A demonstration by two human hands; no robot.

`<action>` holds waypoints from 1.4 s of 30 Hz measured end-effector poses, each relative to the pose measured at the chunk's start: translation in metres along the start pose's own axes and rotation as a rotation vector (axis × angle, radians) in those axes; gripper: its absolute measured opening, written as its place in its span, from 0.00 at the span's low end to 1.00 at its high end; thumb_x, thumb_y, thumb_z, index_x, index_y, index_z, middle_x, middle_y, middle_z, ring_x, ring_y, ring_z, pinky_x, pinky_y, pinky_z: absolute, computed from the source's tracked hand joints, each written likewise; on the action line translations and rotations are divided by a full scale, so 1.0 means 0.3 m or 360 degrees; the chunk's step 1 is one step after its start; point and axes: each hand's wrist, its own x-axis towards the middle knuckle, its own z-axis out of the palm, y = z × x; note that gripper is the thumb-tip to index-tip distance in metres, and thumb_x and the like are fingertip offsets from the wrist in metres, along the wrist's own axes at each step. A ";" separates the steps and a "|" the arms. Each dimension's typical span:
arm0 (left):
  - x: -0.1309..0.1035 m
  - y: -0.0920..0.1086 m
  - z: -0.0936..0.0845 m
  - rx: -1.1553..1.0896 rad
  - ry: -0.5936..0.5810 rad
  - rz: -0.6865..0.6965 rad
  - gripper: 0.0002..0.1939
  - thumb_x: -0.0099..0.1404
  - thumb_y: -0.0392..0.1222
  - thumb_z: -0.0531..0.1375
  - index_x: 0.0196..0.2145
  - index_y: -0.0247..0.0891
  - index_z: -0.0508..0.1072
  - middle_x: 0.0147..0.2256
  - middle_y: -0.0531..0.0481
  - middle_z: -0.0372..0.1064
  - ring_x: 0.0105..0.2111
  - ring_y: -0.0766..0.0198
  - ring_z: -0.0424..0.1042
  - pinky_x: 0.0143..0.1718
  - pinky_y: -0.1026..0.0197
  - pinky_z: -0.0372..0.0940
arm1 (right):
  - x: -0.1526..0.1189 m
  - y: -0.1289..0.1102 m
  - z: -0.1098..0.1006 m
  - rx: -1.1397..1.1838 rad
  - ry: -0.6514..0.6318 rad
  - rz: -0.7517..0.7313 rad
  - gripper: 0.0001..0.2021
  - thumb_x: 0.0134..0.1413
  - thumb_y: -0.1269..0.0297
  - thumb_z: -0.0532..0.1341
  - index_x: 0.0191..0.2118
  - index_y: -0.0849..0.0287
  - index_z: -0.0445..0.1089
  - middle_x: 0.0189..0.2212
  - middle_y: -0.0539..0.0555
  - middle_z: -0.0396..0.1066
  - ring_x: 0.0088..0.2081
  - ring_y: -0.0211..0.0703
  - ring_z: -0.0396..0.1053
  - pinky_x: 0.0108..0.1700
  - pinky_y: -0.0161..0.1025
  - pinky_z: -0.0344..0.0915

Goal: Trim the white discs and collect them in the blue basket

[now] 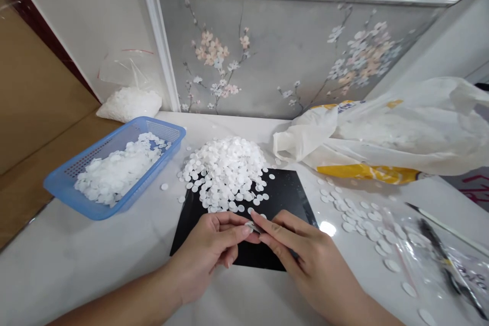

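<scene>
My left hand [214,247] is closed in a pinch, with a small round white disc [249,224] between thumb and fingers. Close against it, my right hand [300,244] is closed on a thin grey metal-looking tool [257,230]; its tip meets the disc and most of it is hidden by the fingers. Both hands are above a black mat [284,191]. Just beyond them, a large heap of the same white discs [229,168] covers the mat's far left part and spills onto the white table.
A blue plastic basket [86,209] with more discs stands left. Behind it sits a clear bag of white pieces [132,102]. At right lie a white and yellow plastic bag [367,173], scattered discs [359,219], a black pen-like tool [439,244] and a thin white stick [446,226].
</scene>
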 end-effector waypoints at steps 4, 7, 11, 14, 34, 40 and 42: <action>-0.001 -0.002 -0.001 0.0012 -0.0010 0.0002 0.10 0.58 0.43 0.62 0.35 0.33 0.76 0.32 0.43 0.76 0.14 0.79 0.51 0.18 0.69 0.45 | -0.003 0.000 0.004 -0.0054 0.0016 -0.0018 0.18 0.64 0.63 0.48 0.54 0.57 0.68 0.27 0.54 0.66 0.26 0.39 0.67 0.25 0.34 0.66; -0.001 0.000 0.001 0.0023 -0.0013 -0.0003 0.10 0.58 0.43 0.62 0.35 0.33 0.76 0.32 0.43 0.76 0.13 0.80 0.51 0.18 0.69 0.45 | -0.002 -0.002 0.005 -0.0083 0.0028 -0.0035 0.18 0.64 0.63 0.47 0.54 0.57 0.68 0.26 0.54 0.66 0.26 0.39 0.67 0.24 0.33 0.66; 0.000 0.003 0.001 0.0036 -0.0014 -0.0013 0.10 0.58 0.43 0.62 0.35 0.33 0.76 0.31 0.43 0.76 0.12 0.80 0.50 0.17 0.68 0.44 | -0.001 -0.001 0.005 -0.0104 0.0050 -0.0070 0.18 0.64 0.64 0.48 0.54 0.58 0.68 0.27 0.54 0.67 0.26 0.38 0.68 0.25 0.33 0.66; -0.001 0.004 0.000 0.0055 -0.0029 -0.0014 0.11 0.58 0.43 0.62 0.35 0.33 0.76 0.32 0.43 0.76 0.12 0.80 0.50 0.18 0.68 0.45 | -0.003 0.001 0.006 -0.0129 0.0091 -0.0106 0.18 0.64 0.65 0.48 0.54 0.58 0.68 0.26 0.53 0.67 0.25 0.37 0.67 0.24 0.31 0.65; -0.004 0.031 -0.025 0.0201 -0.0143 -0.0022 0.10 0.56 0.43 0.63 0.32 0.32 0.74 0.32 0.41 0.77 0.12 0.80 0.52 0.17 0.69 0.47 | -0.006 -0.005 -0.011 -0.0046 0.0084 -0.0194 0.17 0.63 0.70 0.50 0.53 0.59 0.68 0.27 0.53 0.68 0.25 0.36 0.68 0.23 0.31 0.65; 0.001 0.040 -0.032 0.0239 -0.0202 -0.0027 0.09 0.56 0.42 0.63 0.32 0.33 0.75 0.33 0.42 0.78 0.11 0.80 0.52 0.17 0.69 0.47 | -0.011 -0.006 -0.013 -0.0038 0.0072 -0.0217 0.17 0.62 0.71 0.50 0.54 0.58 0.67 0.28 0.53 0.68 0.26 0.36 0.68 0.23 0.30 0.65; 0.000 0.042 -0.036 0.0265 -0.0234 -0.0024 0.09 0.57 0.42 0.62 0.32 0.33 0.75 0.33 0.42 0.78 0.11 0.80 0.52 0.17 0.69 0.47 | -0.012 -0.006 -0.012 -0.0033 0.0065 -0.0218 0.17 0.62 0.71 0.50 0.54 0.58 0.67 0.28 0.53 0.68 0.26 0.36 0.68 0.23 0.30 0.65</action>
